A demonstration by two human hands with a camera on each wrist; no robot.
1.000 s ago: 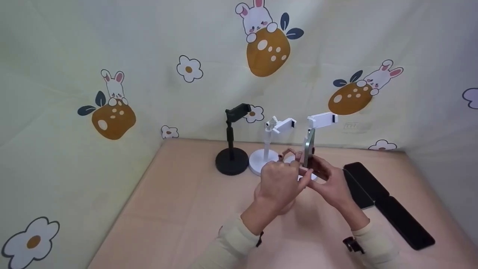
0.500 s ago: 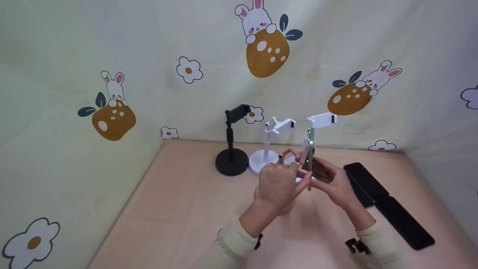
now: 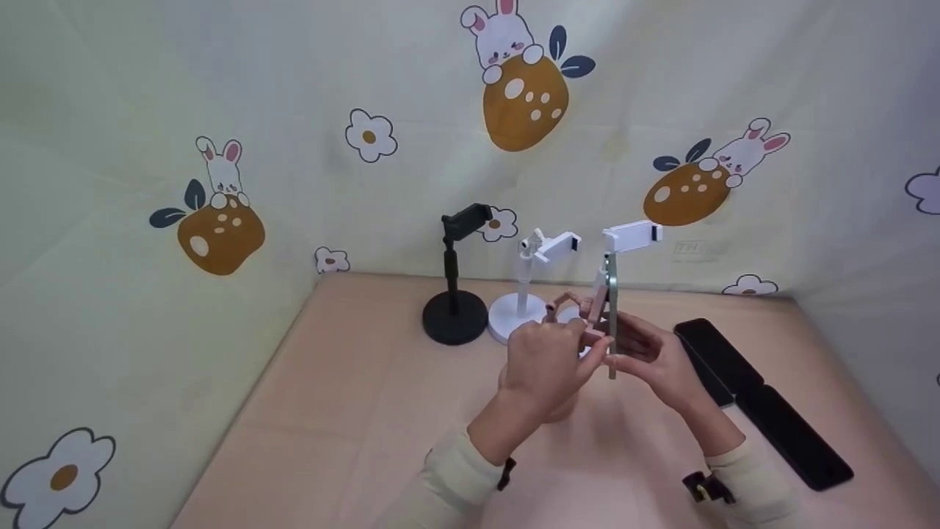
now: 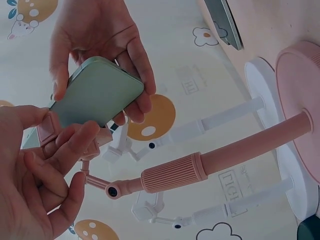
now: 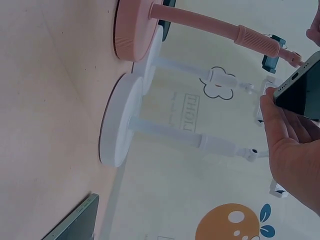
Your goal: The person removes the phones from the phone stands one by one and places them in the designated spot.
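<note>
A pink phone stand stands on the table, its clamp tilted at the top of a jointed arm. My left hand pinches this clamp between thumb and fingers; its other fingers curl loosely in the left wrist view. Opposite it, my right hand holds a green phone from the screen side, thumb at one edge and fingers at the other. Seen edge-on in the head view, the phone is upright with its back toward the clamp. Whether the clamp's far end touches the phone is hidden.
Behind the hands stand a black phone stand and two white stands, one in the middle and one at right with a raised clamp. Several dark phones, such as the front one, lie at the right. A printed cloth hangs behind.
The phone has come down and turned from a slight tilt to upright beside the pink clamp. My right hand has shifted slightly right with it, while my left hand stays nearly in place.
</note>
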